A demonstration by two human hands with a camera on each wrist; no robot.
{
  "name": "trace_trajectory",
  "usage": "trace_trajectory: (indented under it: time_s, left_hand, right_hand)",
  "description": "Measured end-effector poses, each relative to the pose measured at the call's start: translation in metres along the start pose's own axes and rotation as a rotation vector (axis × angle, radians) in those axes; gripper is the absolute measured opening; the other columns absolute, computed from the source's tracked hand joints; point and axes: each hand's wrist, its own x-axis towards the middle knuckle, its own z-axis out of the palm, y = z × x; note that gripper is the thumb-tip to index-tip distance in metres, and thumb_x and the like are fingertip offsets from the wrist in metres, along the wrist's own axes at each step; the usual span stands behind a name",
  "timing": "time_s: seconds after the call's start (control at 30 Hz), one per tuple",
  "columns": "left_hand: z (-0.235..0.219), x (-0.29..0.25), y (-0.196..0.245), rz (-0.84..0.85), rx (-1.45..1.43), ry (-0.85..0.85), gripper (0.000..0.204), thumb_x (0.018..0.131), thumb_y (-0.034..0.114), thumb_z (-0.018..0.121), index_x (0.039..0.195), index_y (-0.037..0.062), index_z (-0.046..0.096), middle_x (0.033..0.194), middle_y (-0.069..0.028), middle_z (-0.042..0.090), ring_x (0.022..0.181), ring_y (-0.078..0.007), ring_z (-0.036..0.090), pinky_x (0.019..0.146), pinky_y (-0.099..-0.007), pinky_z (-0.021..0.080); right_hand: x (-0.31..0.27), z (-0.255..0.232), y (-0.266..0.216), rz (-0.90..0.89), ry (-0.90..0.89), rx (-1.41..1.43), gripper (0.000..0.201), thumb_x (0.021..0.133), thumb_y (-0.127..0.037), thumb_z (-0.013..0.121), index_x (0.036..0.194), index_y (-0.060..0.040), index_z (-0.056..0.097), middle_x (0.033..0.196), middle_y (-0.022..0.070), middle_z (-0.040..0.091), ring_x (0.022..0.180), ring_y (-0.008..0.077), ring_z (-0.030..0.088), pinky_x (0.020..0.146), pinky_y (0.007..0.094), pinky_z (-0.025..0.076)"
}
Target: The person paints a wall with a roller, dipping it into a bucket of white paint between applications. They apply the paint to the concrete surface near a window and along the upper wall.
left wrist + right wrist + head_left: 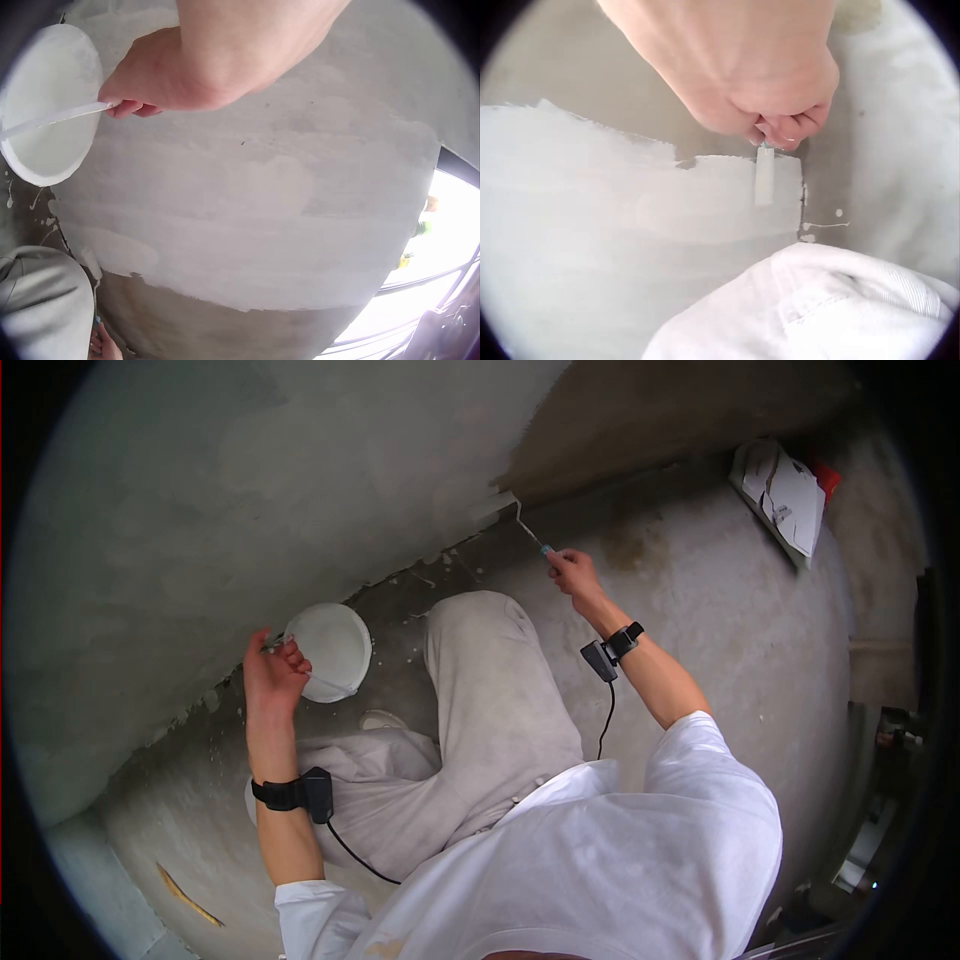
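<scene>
While right hand (575, 577) grips roller (765, 180) at painted edge of wall (330, 470), left hand (275, 678) pinches handle (56, 118) of bucket (369, 648). Risks, judged: roller dipping too low could foul on floor (700, 620); sideways tug on handle could tip bucket.

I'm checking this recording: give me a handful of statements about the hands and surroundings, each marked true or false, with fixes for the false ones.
1. The left hand holds the handle of the bucket. True.
2. The right hand is empty. False: it holds a small roller.
3. The wall is one even colour throughout. False: a brown patch shows beside the paler coat.
4. A yellowish stick lies on the floor. True.
5. Both hands are gloved. False: both are bare.
</scene>
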Motion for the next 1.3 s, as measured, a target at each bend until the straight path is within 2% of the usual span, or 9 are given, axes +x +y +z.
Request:
trace_trajectory:
  time_s: [0.23,0.47,0.8,1.1,1.3]
  left_hand:
    - [0.002,-0.004,0.001,0.012,-0.011,-0.006,0.036,0.085,0.038,0.056,0.085,0.0032,0.047,0.066,0.0017,0.038,0.059,-0.0114,0.034,0.056,-0.0268,0.027]
    - [0.002,-0.006,0.002,-0.003,0.005,-0.028,0.036,0.085,0.037,0.057,0.088,0.0021,0.049,0.068,0.0010,0.040,0.060,-0.0114,0.035,0.057,-0.0272,0.028]
    - [0.003,-0.008,0.003,-0.014,-0.017,-0.019,0.035,0.085,0.037,0.055,0.088,0.0026,0.048,0.067,0.0015,0.037,0.060,-0.0116,0.033,0.056,-0.0275,0.027]
    - [0.006,-0.006,0.000,0.008,-0.005,0.016,0.034,0.086,0.038,0.055,0.087,0.0043,0.047,0.067,0.0017,0.037,0.059,-0.0115,0.032,0.056,-0.0274,0.026]
    - [0.009,-0.008,-0.002,0.029,-0.001,0.064,0.032,0.085,0.036,0.056,0.083,0.0063,0.044,0.067,0.0010,0.037,0.059,-0.0114,0.033,0.056,-0.0273,0.027]
  right_hand:
    - [-0.065,-0.001,-0.060,-0.064,-0.008,0.102,0.022,0.090,-0.027,0.065,0.081,-0.0100,0.054,0.064,-0.0027,0.052,0.049,0.0033,0.038,0.043,0.0207,0.026]
    - [-0.068,-0.005,-0.070,-0.061,-0.029,0.076,0.021,0.090,-0.027,0.065,0.081,-0.0102,0.055,0.064,-0.0035,0.051,0.049,0.0028,0.036,0.043,0.0206,0.024]
    - [0.011,-0.006,0.004,-0.024,0.049,-0.021,0.024,0.088,-0.028,0.067,0.083,-0.0081,0.056,0.062,-0.0011,0.053,0.045,0.0037,0.039,0.039,0.0211,0.026]
    - [0.082,-0.009,0.059,0.024,0.147,-0.136,0.026,0.088,-0.025,0.065,0.078,-0.0027,0.058,0.060,0.0032,0.053,0.045,0.0099,0.043,0.039,0.0271,0.030]
    - [0.118,-0.007,0.083,0.003,0.241,-0.357,0.030,0.087,-0.024,0.064,0.069,-0.0019,0.057,0.057,0.0047,0.053,0.046,0.0131,0.046,0.041,0.0320,0.032]
